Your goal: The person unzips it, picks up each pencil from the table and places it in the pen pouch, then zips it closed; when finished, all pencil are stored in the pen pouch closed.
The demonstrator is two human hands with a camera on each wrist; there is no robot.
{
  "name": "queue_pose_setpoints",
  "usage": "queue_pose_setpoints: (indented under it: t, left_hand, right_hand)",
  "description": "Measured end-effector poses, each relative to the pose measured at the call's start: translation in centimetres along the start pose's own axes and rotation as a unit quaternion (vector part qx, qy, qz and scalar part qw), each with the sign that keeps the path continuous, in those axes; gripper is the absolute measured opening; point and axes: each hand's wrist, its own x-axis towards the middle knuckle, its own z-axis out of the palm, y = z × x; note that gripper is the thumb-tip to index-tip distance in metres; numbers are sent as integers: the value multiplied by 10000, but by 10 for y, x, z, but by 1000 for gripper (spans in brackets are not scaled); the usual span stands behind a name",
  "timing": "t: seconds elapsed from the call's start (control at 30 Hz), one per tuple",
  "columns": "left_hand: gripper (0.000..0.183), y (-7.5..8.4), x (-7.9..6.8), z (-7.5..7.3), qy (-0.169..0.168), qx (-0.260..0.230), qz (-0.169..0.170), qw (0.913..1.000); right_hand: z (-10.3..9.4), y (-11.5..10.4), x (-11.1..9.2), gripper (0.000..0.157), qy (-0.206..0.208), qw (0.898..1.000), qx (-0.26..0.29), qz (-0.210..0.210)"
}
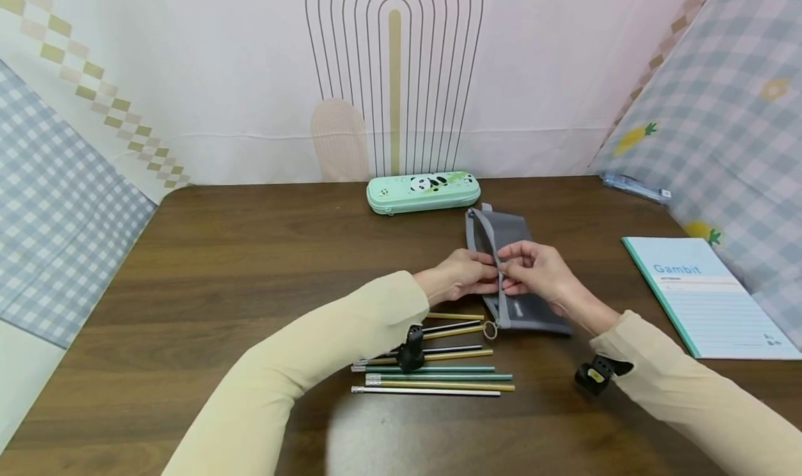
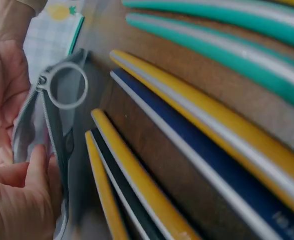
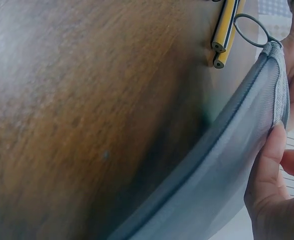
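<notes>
A grey mesh zipper pouch [image 1: 539, 312] lies on the table with its zip undone and its mouth parted. My left hand [image 1: 460, 275] is at the mouth from the left, fingers gripping the near edge, with the fingertips partly hidden by the fabric. From the other side, my right hand [image 1: 535, 271] pinches the opposite edge between thumb and fingers. A round metal pull ring [image 2: 86, 86] hangs at the pouch's near end. Several pencils [image 1: 438, 377] in gold, teal, dark and white lie side by side below my left forearm, some partly covered by it.
A mint pencil case [image 1: 420, 199] with a panda print stands at the table's back edge. To the right lies a notebook [image 1: 708, 302] with a green spine. A clear blue item [image 1: 635, 188] sits at the back right corner, against the checked cloth [image 1: 702, 135].
</notes>
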Motion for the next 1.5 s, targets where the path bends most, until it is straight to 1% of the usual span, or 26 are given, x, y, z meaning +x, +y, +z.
queue_pose_setpoints:
  t: [0.1,0.2,0.27,0.33,0.37,0.43,0.53,0.6,0.73,0.77,0.87,1.03,1.2,1.3,1.43,1.5]
  left_hand:
    - [41,2,-6,-4,-255,125,-9,9996]
    - [40,7,-15,-17,-490,307,107,9983]
    - [40,8,-23,-31,-623,499,206,9966]
    - [39,9,-32,-48,-770,913,315,9923]
    - [39,10,-37,-57,-844,1152,353,9891]
    - [38,9,-46,-74,-972,1710,400,9796]
    - [36,7,-59,-97,-1046,2572,446,9596]
    - [34,5,-65,-108,-1087,3124,568,9420]
    - [31,0,-72,-121,-1237,3898,969,9074]
    - [30,-1,-73,-123,-1270,4050,1079,8990]
    - [27,-4,-75,-124,-1263,4392,1290,8801]
    - [20,-7,-78,-122,-1038,4966,1539,8479]
    - [16,-8,-79,-121,-980,5386,1857,8160]
    - [16,-7,-77,-122,-1001,5585,2120,7957]
    - [16,-6,-74,-126,-904,5809,2252,7770]
    - [16,-6,-73,-128,-846,5882,2250,7721]
  right_hand:
    - [-1,1,0,35,13,10000,-2,-13]
    - [-2,1,0,35,72,10000,0,-27]
    - [-2,2,0,35,104,9999,18,-26]
    - [-3,3,0,35,127,9999,20,-15]
    - [-3,3,0,35,138,9999,14,-11]
    - [-5,4,-1,36,154,9999,7,-14]
    - [-7,5,-2,35,174,9998,-12,-4]
    - [-9,5,-2,35,184,9998,-32,39]
    - [-11,7,-2,34,197,9997,-66,117]
    - [-11,7,-2,34,192,9997,-67,120]
    - [-10,7,-2,34,165,9998,-36,104]
    - [-9,8,-1,34,139,9999,-8,101]
    - [-10,8,-1,34,134,9998,-34,151]
    - [-10,9,-1,34,154,9998,-41,148]
    - [-10,9,0,34,171,9997,-10,159]
    - [-10,9,0,34,169,9997,4,160]
